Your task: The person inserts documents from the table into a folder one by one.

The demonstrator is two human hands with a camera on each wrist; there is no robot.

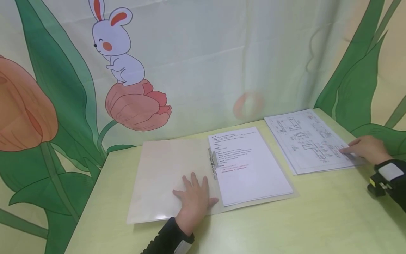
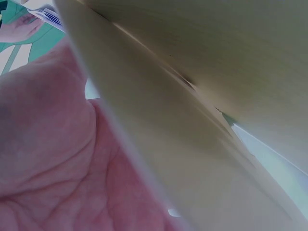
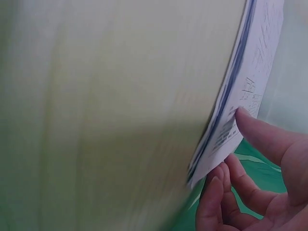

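A clear-covered folder point(image 1: 165, 169) lies spread on the table, with a metal clip point(image 1: 213, 164) near its spine. White printed pages point(image 1: 253, 176) sit on its right side. My left hand point(image 1: 193, 199) rests on the left cover near the spine, fingers spread; its palm point(image 2: 53, 159) and the cover's edge fill much of the left wrist view. To the right is a stack of drawing sheets point(image 1: 312, 141). My right hand point(image 1: 369, 150) pinches the stack's near right edge, thumb point(image 3: 264, 134) on top and the other fingers at the edge, partly hidden by paper.
The pale yellow-green table point(image 1: 253, 229) extends in front of the folder and sheets. Directly behind it hangs a curtain point(image 1: 203, 70) printed with a rabbit, tulips and leaves. A wrist camera point(image 1: 377, 185) is strapped to the right wrist.
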